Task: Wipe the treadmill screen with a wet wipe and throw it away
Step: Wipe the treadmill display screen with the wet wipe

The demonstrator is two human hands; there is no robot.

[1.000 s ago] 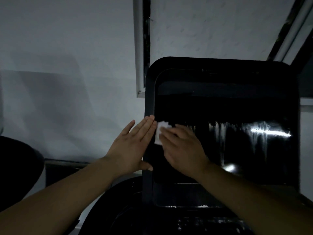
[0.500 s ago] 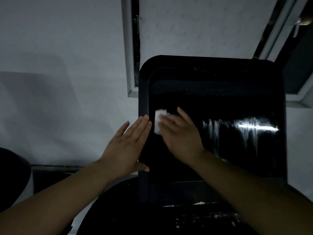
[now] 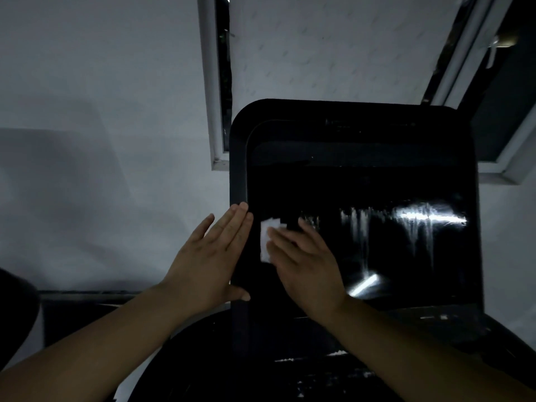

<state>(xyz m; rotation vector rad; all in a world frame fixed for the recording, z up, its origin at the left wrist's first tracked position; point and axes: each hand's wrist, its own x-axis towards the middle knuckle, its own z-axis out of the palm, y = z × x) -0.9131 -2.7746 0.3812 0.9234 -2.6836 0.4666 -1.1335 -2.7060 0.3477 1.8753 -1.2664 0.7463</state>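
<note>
The black treadmill screen [image 3: 377, 184] stands upright in front of me, with wet streaks shining across its right half. My right hand [image 3: 304, 262] presses a small white wet wipe [image 3: 265, 242] flat against the left part of the glass with straight fingers; most of the wipe is hidden under them. My left hand [image 3: 208, 256] lies flat along the screen's left edge, fingers straight and thumb at the front of the frame.
A white wall [image 3: 101, 111] fills the left. A window frame [image 3: 214, 82] rises behind the screen, with another window [image 3: 493, 97] at the upper right. The dark treadmill console [image 3: 319, 372] lies below the screen. A dark rounded object [image 3: 14, 314] sits at the far left.
The right hand with the wipe slid up a little on the left side of the screen and came back down. The left hand stays on the screen's left edge.
</note>
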